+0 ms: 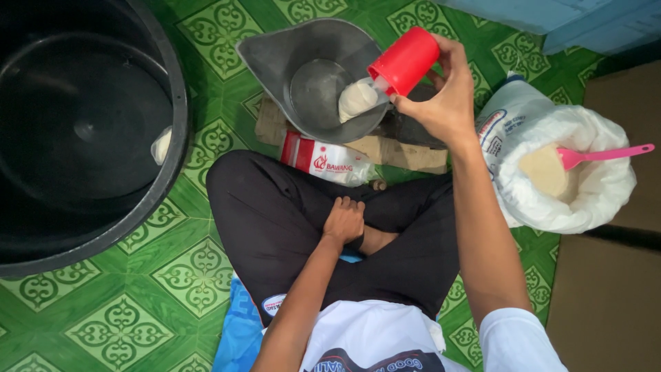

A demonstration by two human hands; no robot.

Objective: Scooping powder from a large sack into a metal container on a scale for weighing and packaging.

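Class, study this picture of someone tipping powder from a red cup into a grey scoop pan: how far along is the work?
Done: a small white heap already lies in the grey scoop pan. In hand: the right hand tilts the red cup over it; the left hand rests on the leg. Left: the open sack remains full, pink spoon inside; the black tub looks almost empty.

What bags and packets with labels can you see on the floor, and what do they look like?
Small packet: lies on the green tiled floor under the grey scoop pan, in front of the crossed legs; flat, red and white with red print.
Big sack: stands open to the right of the right hand; white, rolled rim, blue and red print on its side, pale powder and a pink spoon inside.
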